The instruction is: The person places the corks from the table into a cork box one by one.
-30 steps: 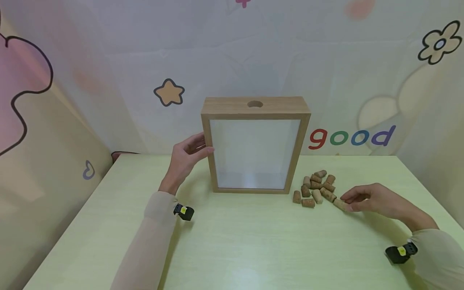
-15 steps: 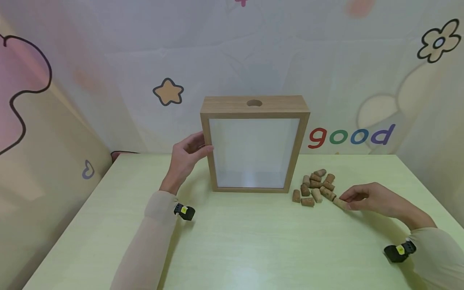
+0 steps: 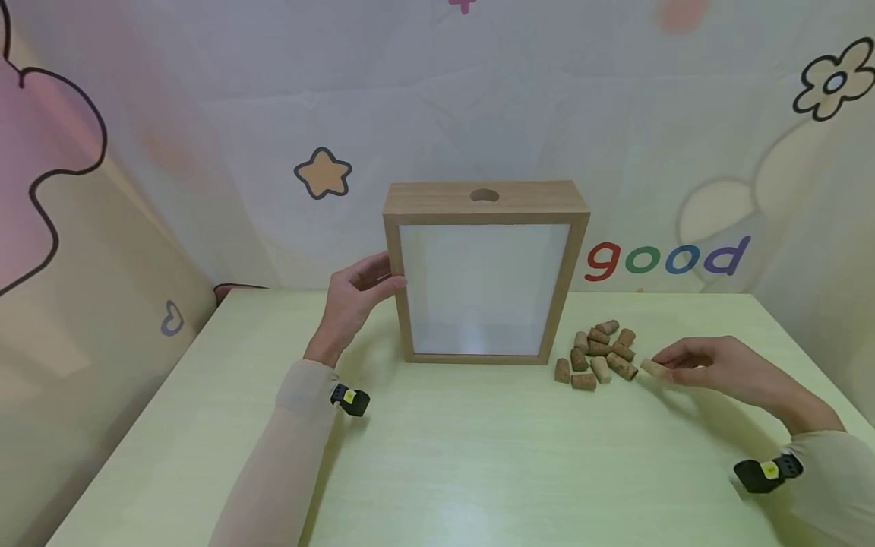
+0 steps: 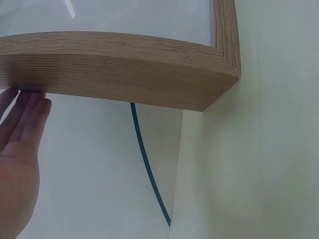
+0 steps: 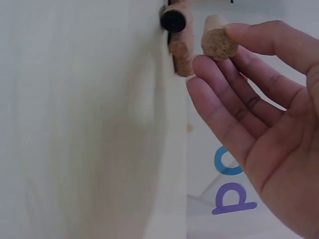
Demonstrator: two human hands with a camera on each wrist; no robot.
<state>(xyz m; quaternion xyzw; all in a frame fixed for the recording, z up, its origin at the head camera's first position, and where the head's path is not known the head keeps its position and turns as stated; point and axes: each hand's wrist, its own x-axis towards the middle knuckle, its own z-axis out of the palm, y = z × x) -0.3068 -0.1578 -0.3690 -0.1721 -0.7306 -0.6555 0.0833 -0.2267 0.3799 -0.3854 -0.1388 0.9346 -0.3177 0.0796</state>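
A shadow box frame [image 3: 485, 289] of light wood stands upright on the table, with a clear front and a round hole in its top. My left hand [image 3: 351, 304] holds its left side, the thumb at the front edge and the fingers partly hidden behind. In the left wrist view, those fingers [image 4: 30, 119] meet the frame's side edge. My right hand [image 3: 731, 372] pinches a pale wine cork [image 3: 656, 370] between thumb and fingers, just above the table. The right wrist view shows that cork [image 5: 219, 42] end-on. To its left lies a loose pile of wine corks [image 3: 598, 349].
The pale table [image 3: 437, 448] reaches back to a printed cloth backdrop [image 3: 437, 114] with a star, a flower and the word "good". The cork pile lies close to the frame's lower right corner. Each wrist wears a small black camera [image 3: 350, 399].
The right hand has lifted the pale cork off the table and moved slightly right and up, away from the pile. The left hand stays on the frame.
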